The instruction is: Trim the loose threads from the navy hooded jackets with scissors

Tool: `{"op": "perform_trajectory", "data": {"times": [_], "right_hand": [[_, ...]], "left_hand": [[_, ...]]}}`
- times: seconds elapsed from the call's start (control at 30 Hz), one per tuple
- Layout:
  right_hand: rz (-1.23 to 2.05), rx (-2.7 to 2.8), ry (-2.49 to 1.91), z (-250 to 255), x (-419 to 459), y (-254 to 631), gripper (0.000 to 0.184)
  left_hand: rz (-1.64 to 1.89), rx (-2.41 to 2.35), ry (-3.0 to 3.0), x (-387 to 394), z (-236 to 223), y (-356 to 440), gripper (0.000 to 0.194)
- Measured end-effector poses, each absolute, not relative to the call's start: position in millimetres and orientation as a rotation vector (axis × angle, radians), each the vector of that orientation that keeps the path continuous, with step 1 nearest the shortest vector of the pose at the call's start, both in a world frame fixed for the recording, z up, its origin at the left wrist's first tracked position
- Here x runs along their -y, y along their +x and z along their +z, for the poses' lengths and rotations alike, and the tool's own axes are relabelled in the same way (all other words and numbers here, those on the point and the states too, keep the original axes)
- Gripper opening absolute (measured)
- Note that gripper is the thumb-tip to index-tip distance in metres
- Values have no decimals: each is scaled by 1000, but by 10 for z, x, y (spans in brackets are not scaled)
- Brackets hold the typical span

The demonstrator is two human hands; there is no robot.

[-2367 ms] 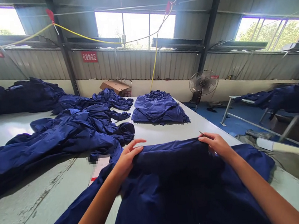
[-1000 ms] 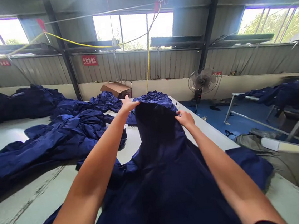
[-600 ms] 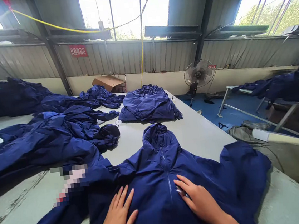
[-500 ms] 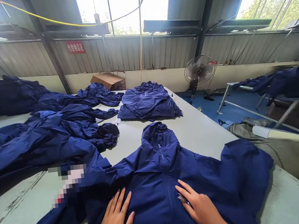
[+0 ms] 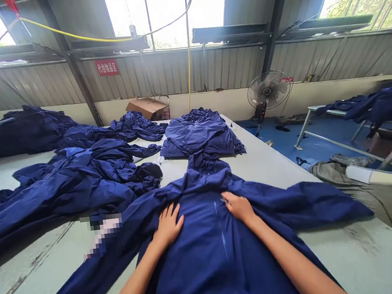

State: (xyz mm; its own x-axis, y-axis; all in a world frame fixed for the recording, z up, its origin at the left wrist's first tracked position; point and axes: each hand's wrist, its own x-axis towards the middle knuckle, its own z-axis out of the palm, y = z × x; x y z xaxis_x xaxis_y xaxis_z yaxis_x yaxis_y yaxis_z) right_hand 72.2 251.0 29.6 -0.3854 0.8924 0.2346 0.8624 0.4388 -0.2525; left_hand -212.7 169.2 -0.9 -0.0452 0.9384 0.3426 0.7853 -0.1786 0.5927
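A navy hooded jacket [image 5: 200, 250] with a front zip lies spread on the table, its hood pointing away from me and both sleeves stretched out to the sides. My left hand [image 5: 169, 224] presses on the left chest of the jacket, fingers extended. On the other side of the zip, my right hand [image 5: 238, 206] rests on the cloth with its fingers curled round a small metal tool [image 5: 224, 201]. Only a bit of that tool shows, so its kind is unclear. The jacket's hem runs out of view at the bottom.
Beyond the hood is a stack of folded navy jackets [image 5: 200, 134]. Loose navy garments [image 5: 79, 179] are heaped along the left. The pale table [image 5: 271, 157] has its edge on the right; past it stand a fan [image 5: 267, 91] and a metal-framed rack [image 5: 333, 143].
Both hands have slid forward up the jacket, towards the hood. The right fingers have curled in more. The hood has flattened and bunched, and the right sleeve now lies straighter outwards.
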Motion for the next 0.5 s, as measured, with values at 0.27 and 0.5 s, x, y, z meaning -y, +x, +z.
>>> {"op": "perform_trajectory", "data": {"times": [0.27,0.5], "right_hand": [[200,2343,-1319,408,-1760,474,42],[638,2128,-1278,8,-963,852,33]], "left_hand": [[1172,-1828,2167,-891,519,-2463,39],[558,-2886,1357,656,-78,-4017,84]]}}
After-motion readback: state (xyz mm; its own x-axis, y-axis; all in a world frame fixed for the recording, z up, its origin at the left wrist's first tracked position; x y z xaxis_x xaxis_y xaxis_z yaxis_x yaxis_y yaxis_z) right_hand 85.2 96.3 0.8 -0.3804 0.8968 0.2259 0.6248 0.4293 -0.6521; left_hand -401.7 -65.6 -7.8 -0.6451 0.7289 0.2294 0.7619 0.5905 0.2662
